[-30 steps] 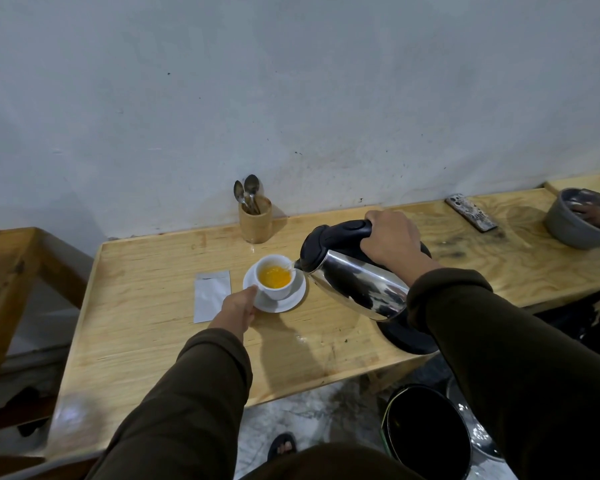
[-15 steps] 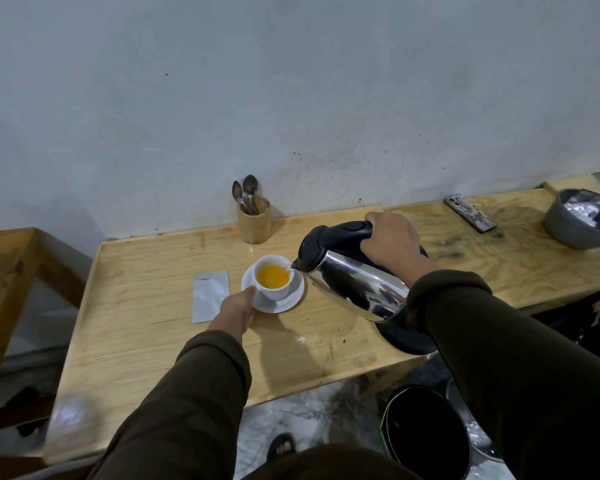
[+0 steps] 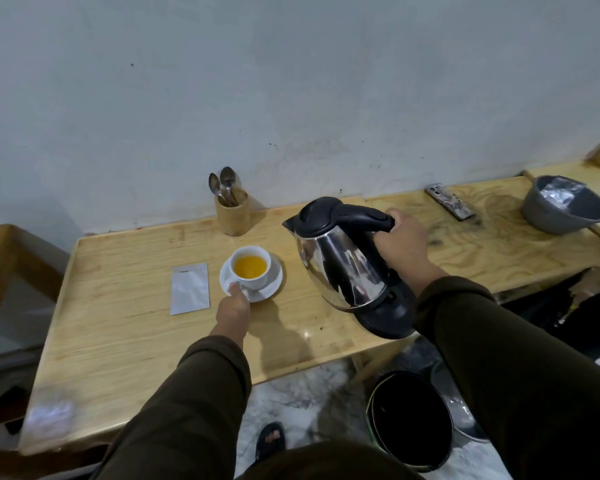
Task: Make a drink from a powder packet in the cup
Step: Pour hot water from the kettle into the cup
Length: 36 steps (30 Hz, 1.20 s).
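A white cup [image 3: 253, 279] holding orange liquid sits on a white saucer [image 3: 274, 284] on the wooden table [image 3: 125, 327]. My left hand [image 3: 234, 308] grips the cup's handle at the saucer's near edge. A steel kettle [image 3: 340, 268] with a black lid and handle stands nearly upright on its black base [image 3: 387, 318], right of the cup, and my right hand [image 3: 404, 245] holds its handle. A silver powder packet [image 3: 190, 288] lies flat to the left of the saucer.
A wooden holder with spoons [image 3: 232, 211] stands by the wall behind the cup. A grey bowl [image 3: 563, 206] with foil and a remote-like object [image 3: 449, 201] lie at the right. A black bin [image 3: 409, 419] stands on the floor below the table's edge.
The kettle has swung back from its tilt over the cup to upright on its base at the right. My left hand has stayed at the cup.
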Each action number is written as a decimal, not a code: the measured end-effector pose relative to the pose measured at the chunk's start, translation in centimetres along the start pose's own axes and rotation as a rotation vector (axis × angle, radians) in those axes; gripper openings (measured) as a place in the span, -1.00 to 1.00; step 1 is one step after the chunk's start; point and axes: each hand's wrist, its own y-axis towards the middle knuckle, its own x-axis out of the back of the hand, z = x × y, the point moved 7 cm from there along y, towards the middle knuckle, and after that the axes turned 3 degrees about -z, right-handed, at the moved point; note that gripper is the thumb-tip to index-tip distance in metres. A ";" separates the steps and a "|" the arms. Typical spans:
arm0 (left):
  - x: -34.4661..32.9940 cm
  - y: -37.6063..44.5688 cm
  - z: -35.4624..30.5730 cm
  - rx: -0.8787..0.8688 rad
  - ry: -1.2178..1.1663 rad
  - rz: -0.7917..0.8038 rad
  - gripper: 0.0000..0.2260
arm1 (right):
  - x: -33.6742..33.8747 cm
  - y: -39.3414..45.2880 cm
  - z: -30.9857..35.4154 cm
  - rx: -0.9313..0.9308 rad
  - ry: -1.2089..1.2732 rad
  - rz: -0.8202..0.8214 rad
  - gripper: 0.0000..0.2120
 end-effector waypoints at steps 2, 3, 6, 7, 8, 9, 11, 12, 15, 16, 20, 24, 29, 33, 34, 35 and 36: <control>-0.6 -1.5 0.2 -0.033 0.104 -0.023 -0.38 | 1.4 -0.4 -1.1 -0.049 0.055 -0.051 -0.76; -1.0 -2.3 0.1 -0.064 0.170 -0.024 -0.41 | 2.0 -0.7 -1.9 -0.079 0.082 -0.079 -0.76; -2.6 -4.7 0.2 -0.164 0.396 0.007 -0.55 | 3.4 -1.5 -4.3 -0.184 0.179 -0.150 -0.77; -3.3 -5.4 0.3 -0.193 0.498 0.034 -0.59 | 3.8 -1.8 -5.2 -0.222 0.220 -0.167 -0.77; -4.1 -6.0 0.5 -0.224 0.600 0.063 -0.62 | 4.1 -2.1 -6.1 -0.259 0.263 -0.181 -0.78; -5.0 -6.7 0.6 -0.258 0.692 0.098 -0.64 | 4.3 -2.4 -7.0 -0.291 0.305 -0.192 -0.81; -6.8 -8.2 1.0 -0.321 0.815 0.173 -0.67 | 4.9 -3.1 -8.5 -0.342 0.371 -0.213 -0.82; -7.7 -8.7 1.1 -0.357 0.857 0.192 -0.68 | 5.1 -3.5 -9.3 -0.364 0.395 -0.223 -0.81; -10.9 -10.6 2.0 -0.437 0.945 0.281 -0.64 | 5.6 -4.7 -11.5 -0.429 0.448 -0.252 -0.80; -12.0 -11.4 2.3 -0.461 0.975 0.316 -0.62 | 5.8 -5.1 -12.1 -0.452 0.471 -0.257 -0.80; -15.4 -12.6 3.8 -0.531 1.112 0.425 -0.57 | 6.4 -6.3 -14.2 -0.529 0.567 -0.289 -0.81; -17.6 -9.1 6.3 -0.516 1.218 0.399 -0.53 | 5.9 -6.9 -15.4 -0.575 0.624 -0.286 -0.78; -16.7 -12.6 5.4 -0.569 1.303 0.463 -0.37 | 5.9 -7.2 -15.8 -0.556 0.597 -0.295 -0.82; -16.4 -14.2 4.8 -0.553 1.275 0.493 -0.35 | 6.1 -6.7 -15.8 -0.512 0.585 -0.291 -0.84; -16.4 -14.3 4.8 -0.551 1.278 0.500 -0.34 | 6.2 -6.7 -15.9 -0.511 0.582 -0.291 -0.84; -16.5 -14.2 4.8 -0.549 1.278 0.504 -0.34 | 6.1 -6.6 -16.0 -0.514 0.583 -0.290 -0.84; -16.5 -14.1 4.9 -0.544 1.278 0.502 -0.33 | 6.1 -6.5 -16.0 -0.518 0.588 -0.290 -0.84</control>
